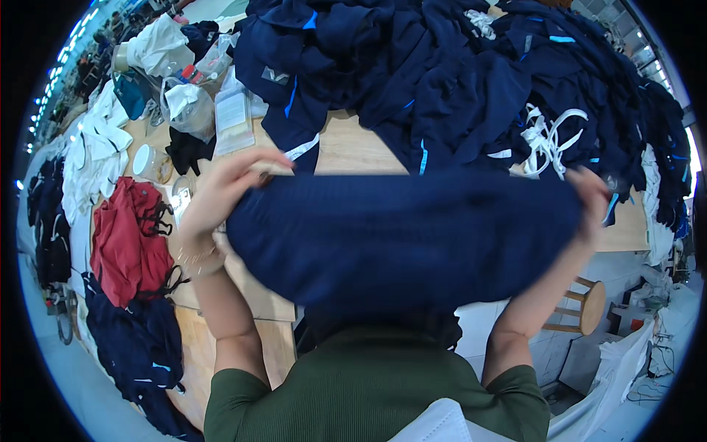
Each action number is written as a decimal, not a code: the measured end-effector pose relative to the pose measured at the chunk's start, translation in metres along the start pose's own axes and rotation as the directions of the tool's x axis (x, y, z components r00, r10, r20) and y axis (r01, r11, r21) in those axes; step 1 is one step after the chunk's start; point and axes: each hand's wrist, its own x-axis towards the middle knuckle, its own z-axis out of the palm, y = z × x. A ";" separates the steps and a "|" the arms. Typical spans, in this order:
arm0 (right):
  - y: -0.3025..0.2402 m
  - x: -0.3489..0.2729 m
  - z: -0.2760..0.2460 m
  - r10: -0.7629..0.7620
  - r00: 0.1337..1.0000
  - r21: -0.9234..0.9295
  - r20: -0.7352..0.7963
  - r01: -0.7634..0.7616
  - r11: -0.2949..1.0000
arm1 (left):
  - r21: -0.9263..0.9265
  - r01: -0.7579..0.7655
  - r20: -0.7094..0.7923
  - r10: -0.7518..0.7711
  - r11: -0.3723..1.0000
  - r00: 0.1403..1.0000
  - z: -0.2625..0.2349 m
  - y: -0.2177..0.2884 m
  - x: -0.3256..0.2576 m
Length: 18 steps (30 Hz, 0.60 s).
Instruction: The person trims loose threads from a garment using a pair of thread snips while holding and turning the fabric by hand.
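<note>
I hold a dark navy knitted garment (401,239) stretched out flat between both hands, raised in front of my chest above the wooden table (353,151). My left hand (224,191) grips its left end, fingers curled over the top edge. At the garment's right end my right hand (593,202) pinches the fabric. Behind the garment rises a large heap of navy clothes with light blue stripes (456,81). White drawstrings (549,140) lie tangled on the heap near my right hand.
Red clothing (129,239) and more navy pieces (140,346) lie at the left table edge, white garments (92,158) beyond them. Plastic bags, a clear packet (232,121) and a round white container (147,162) sit at the back left. A wooden stool (585,306) stands at right.
</note>
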 end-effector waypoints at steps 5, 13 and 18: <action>0.107 0.025 0.092 0.002 0.916 -0.483 0.401 0.209 0.850 | 0.493 0.164 -0.528 0.144 0.854 0.837 0.061 -0.111 0.055; 0.109 -0.058 0.183 0.189 0.887 0.130 0.421 -0.265 0.955 | 0.479 -0.103 -0.054 0.147 0.872 0.988 0.166 -0.078 0.114; 0.154 -0.036 0.184 0.234 0.884 0.191 0.406 -0.332 0.924 | 0.475 0.045 0.041 -0.074 0.879 0.996 0.174 -0.085 0.130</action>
